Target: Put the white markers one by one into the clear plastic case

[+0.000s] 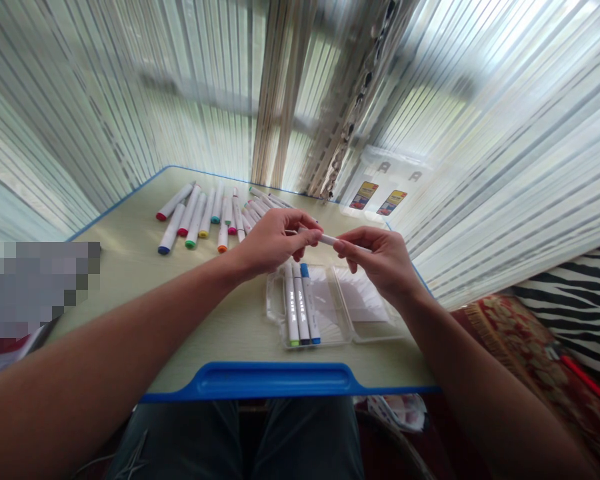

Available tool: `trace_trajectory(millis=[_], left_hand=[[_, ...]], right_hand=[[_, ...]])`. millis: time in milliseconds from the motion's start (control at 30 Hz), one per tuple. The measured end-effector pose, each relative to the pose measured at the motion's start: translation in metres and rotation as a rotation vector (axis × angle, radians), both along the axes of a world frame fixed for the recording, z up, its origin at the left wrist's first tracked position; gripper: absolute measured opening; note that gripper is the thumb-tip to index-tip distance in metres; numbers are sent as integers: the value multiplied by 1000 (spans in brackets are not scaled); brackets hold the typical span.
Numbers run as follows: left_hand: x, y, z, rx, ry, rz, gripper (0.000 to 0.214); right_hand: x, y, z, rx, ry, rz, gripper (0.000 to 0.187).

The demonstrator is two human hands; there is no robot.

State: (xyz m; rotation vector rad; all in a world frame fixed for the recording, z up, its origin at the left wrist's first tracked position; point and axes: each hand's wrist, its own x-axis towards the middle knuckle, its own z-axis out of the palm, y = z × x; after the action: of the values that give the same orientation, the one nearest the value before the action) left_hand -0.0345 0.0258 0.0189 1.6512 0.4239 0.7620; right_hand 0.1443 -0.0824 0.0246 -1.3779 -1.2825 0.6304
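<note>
Above the surface: one white marker.
Left hand and right hand: each grip pinches the marker narrowly.

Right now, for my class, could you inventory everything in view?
table: one, pale, centre
loose markers: many, white, far side
case: one, clear, near side
case markers: three, mostly white, in case
held marker: one, white, between hands
tub: one, clear, far right
curtains: uncounted, pale, behind
striped cloth: one, black, white, right
patterned cloth: one, red, right
tool: one, red, right
blurred shape: one, grey, left
trousers: one, dark, below
bundle: one, white, below
left hand: one, over table
right hand: one, over case
</note>
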Motion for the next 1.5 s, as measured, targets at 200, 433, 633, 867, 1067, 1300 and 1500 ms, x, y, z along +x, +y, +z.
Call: trace_trajectory(millis=[200, 433, 633, 867, 1067, 1300, 1500], left_hand=[[1, 3, -1, -110, -37, 57, 9], [0, 5, 3, -194, -70, 118, 14], [-1, 6, 5, -207, -101, 134, 15], [-1, 5, 5, -272, -130, 116, 19], [-2, 6, 7, -337, -171, 94, 22], [-2, 4, 5, -294, -186, 22, 22], [-2, 1, 5, -217, -162, 36, 24]], right_hand=[[4, 2, -2, 34, 50, 16, 25], [5, 2, -3, 27, 151, 70, 28], [3, -1, -2, 9, 250, 142, 32], [3, -1, 0, 3, 335, 174, 32], [6, 2, 1, 17, 358, 110, 25], [10, 7, 0, 48, 367, -24, 18], [13, 9, -1, 45, 371, -66, 17]])
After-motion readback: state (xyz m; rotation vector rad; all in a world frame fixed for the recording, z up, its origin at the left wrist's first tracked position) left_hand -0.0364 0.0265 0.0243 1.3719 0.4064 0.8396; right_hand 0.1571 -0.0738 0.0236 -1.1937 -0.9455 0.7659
